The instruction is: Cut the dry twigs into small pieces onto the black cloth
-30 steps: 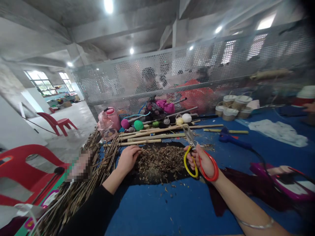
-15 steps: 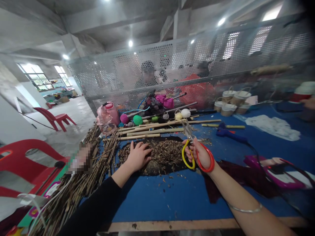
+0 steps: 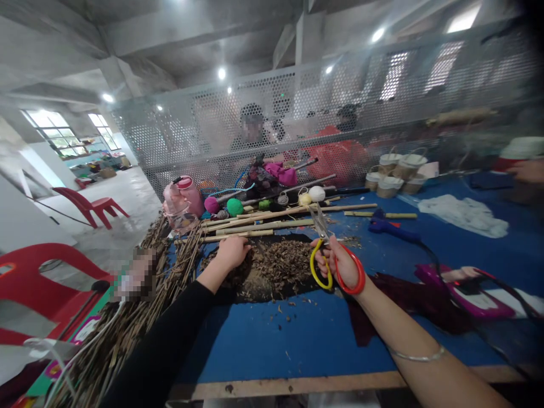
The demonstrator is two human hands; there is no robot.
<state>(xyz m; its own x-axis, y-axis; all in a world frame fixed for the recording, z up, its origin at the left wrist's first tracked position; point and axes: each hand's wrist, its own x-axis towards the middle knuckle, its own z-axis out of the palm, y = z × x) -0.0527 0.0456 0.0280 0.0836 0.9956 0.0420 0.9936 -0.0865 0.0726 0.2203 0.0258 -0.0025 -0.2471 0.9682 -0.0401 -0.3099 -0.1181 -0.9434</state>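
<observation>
Left hand [image 3: 232, 253]: fingers curled close together at the far left part of the pile of dry brown scraps [image 3: 283, 260]; whether they pinch anything cannot be told. Right hand [image 3: 340, 266]: fingers wrapped about the yellow and red handles of the scissors [image 3: 321, 226], blades pointing away from the wearer. The pile lies on a dark sheet [image 3: 302, 290] upon the blue tabletop [image 3: 250, 345], between both hands. Beyond lie bamboo sticks [image 3: 284, 224]; left, bundled stems [image 3: 127, 340]. Pink-and-white label [image 3: 87, 329] at left: too small to read.
</observation>
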